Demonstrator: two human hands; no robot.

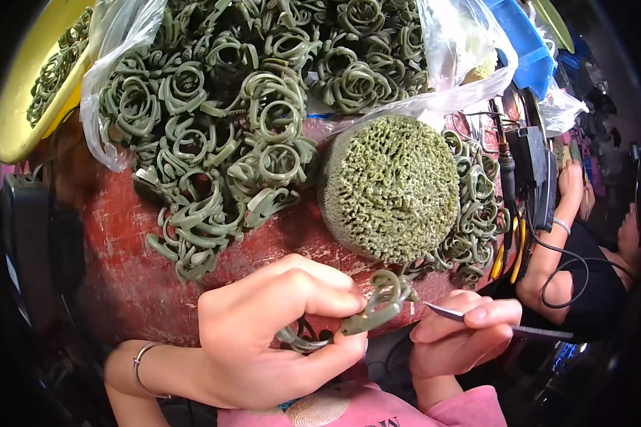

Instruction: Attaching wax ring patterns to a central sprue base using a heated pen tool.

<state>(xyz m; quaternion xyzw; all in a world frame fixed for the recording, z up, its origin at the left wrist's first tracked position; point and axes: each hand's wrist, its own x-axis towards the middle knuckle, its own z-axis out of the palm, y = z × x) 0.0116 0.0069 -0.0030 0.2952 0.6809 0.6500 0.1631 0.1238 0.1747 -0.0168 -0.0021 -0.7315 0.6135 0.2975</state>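
My left hand [278, 327] is closed on a green ring-shaped piece [367, 317], pinched between thumb and fingertips. More green curls show below its fingers, inside the palm. In my right hand [466, 331] is a slim knife [445, 311], its pointed blade aimed left at the ring piece with a small gap between them. The knife's dark handle runs out to the right. Just beyond both hands stands a round, olive-green block [395, 188] with a rough, porous top. A large heap of similar green rings [224, 142] spills from a clear plastic bag [114, 92] onto the red table.
More green rings [477, 206] lie right of the block on the worn red table [135, 263]. A yellow basin [18, 117] is at far left, a blue tray [523, 46] at upper right. Cables and a black device [530, 156] sit right. Another person's arm [555, 235] shows beyond.
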